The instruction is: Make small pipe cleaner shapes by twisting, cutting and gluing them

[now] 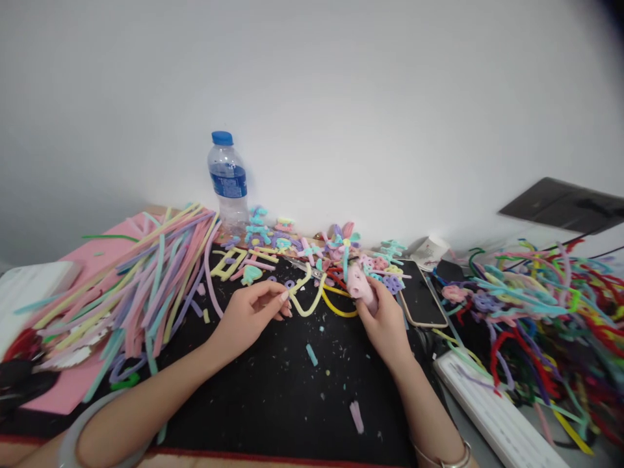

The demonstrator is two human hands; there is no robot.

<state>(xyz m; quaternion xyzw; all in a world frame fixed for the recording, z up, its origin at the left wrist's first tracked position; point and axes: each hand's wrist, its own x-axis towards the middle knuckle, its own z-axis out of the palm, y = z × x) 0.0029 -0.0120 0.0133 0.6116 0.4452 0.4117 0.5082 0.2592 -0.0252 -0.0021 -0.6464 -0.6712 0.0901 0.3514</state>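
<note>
My right hand is wrapped round a chunky pale pink object with small round holes in its end; its kind is unclear. To the left, my left hand has thumb and fingers drawn together in a pinch; whatever is between them does not show. Its fingertips are beside a bent pale yellow pipe cleaner. A curved bright yellow pipe cleaner lies between the hands. Behind them are scissors, partly covered, and several small pipe-cleaner shapes, among them a flower.
Long pastel pipe cleaners are heaped at left, near a blue-capped bottle. A phone and a white power strip lie at right, beside a tangle of coloured pipe cleaners. Offcuts dot the black mat.
</note>
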